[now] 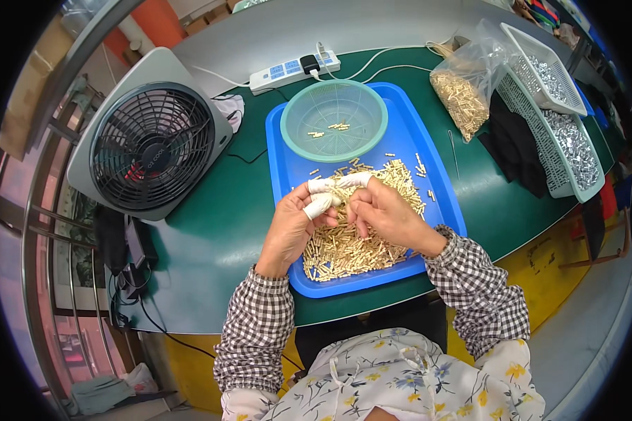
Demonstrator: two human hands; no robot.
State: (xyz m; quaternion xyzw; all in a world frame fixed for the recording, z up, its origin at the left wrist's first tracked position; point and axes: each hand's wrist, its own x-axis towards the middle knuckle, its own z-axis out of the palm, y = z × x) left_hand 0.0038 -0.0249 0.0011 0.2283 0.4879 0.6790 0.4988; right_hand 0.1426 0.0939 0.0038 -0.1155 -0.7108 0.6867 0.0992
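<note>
Over a blue tray (439,200) my two hands meet, fingertips close together. White finger covers wrap the thumb and a finger of my left hand (295,216) and a finger of my right hand (386,210). Both hands are closed in a pinch; what lies between the fingertips is too small or hidden to make out. Beneath them spreads a heap of small brass-coloured cylindrical pins (351,251). At the tray's far end sits a round green mesh basket (333,144), with several of the same pieces inside.
A box fan (154,144) stands at the left, a power strip (277,76) at the back. To the right are a plastic bag of brass pieces (463,98), a black cloth (516,140), a white basket (569,98) and a pale green basket (541,144) of silvery parts.
</note>
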